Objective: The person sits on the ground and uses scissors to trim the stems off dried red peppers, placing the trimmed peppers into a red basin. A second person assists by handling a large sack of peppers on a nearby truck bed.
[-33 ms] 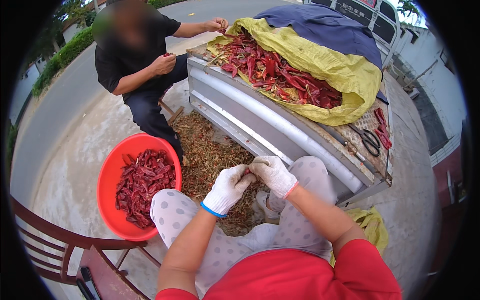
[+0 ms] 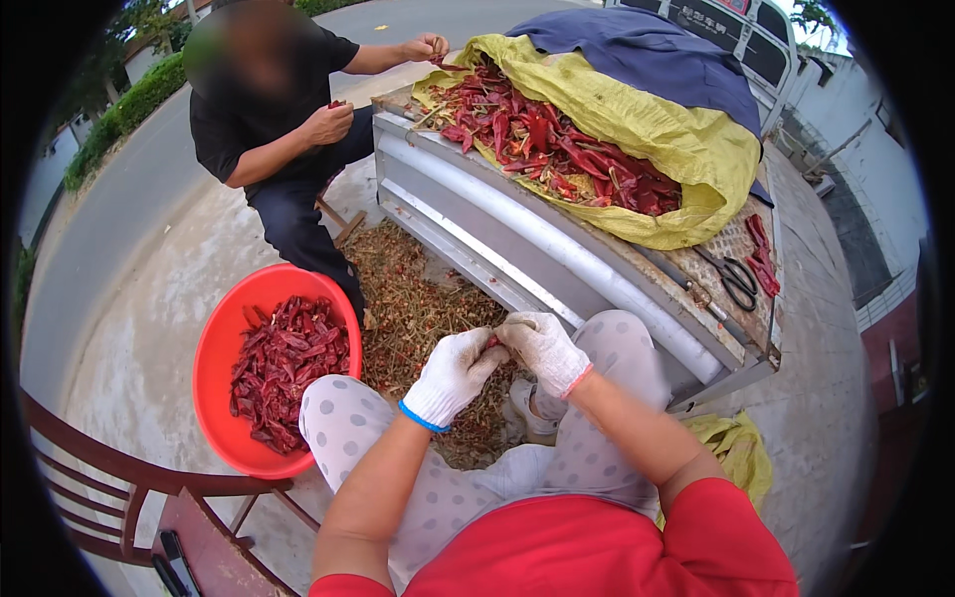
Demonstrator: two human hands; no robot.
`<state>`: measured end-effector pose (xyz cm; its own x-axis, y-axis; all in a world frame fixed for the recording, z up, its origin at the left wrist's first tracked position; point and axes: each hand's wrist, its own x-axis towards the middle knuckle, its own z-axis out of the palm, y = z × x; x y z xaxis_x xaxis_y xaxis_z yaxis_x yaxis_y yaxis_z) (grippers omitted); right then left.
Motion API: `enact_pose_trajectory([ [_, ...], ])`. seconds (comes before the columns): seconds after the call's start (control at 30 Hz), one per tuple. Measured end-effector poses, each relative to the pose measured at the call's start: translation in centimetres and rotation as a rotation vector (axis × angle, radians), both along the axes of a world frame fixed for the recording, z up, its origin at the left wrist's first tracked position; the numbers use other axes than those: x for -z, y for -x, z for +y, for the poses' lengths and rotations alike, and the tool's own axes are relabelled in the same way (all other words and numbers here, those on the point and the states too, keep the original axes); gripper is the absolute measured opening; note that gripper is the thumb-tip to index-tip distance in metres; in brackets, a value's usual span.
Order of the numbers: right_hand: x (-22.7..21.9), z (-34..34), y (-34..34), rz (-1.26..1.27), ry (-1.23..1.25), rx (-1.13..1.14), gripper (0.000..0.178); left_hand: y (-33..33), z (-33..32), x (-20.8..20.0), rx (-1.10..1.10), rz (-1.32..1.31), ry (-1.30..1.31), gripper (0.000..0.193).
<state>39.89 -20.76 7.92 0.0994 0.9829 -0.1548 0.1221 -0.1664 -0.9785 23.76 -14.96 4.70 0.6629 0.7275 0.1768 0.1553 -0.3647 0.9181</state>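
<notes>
- Both gloved hands, the left hand (image 2: 453, 373) and the right hand (image 2: 542, 348), are closed in fingertip pinches on 1 small red pepper (image 2: 492, 341); only a sliver shows between the gloves, so which end each hand has cannot be told.
- To work it well, I would pinch close to where the pepper is being worked and let the 2 hands pull against each other in a short, controlled twist, since dried skin looks brittle and may crack under a hard squeeze.
- Cloth gloves probably dull the feel, so light pressure and a clear sight of the pepper between the fingertips should help.
- Staying above the heap of stems and scraps (image 2: 428, 289) seems sensible, as loose bits would drop there, apart from the peppers in the red basin (image 2: 212, 383) at the person's left.
- Pose: the forearms rise from the lower edge and converge, the hands meeting in front of the body, between and slightly beyond the knees.
- Both wrists angle inward, fingers curled, knuckles mostly upward.
</notes>
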Motion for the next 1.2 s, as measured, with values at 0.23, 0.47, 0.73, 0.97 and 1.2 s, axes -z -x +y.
enact_pose_trajectory([
  [0.23, 0.8, -0.7, 1.0, 0.554, 0.235, 0.230, 0.018, 0.1, 0.3, 0.0, 0.005, 0.057, -0.172, 0.012],
  [0.47, 0.3, -0.1, 1.1, 1.003, 0.377, 0.420, 0.016, -0.2, 0.1, 0.5, -0.038, -0.089, -0.334, 0.013],
  [0.73, -3.4, 0.3, -3.9, -0.889, -0.065, 0.035, 0.032, -0.4, 0.4, 1.5, -0.191, -0.439, 0.683, 0.007],
  [0.97, -10.0, 3.7, -11.9, -1.226, -0.231, 0.393, 0.042, -0.5, 1.1, 1.7, -0.163, -0.467, 0.738, 0.010],
  [1.2, -10.6, 8.4, -18.5, -1.283, 0.080, 0.411, 0.042, -1.1, 0.8, 0.8, -0.141, -0.419, 0.785, 0.014],
])
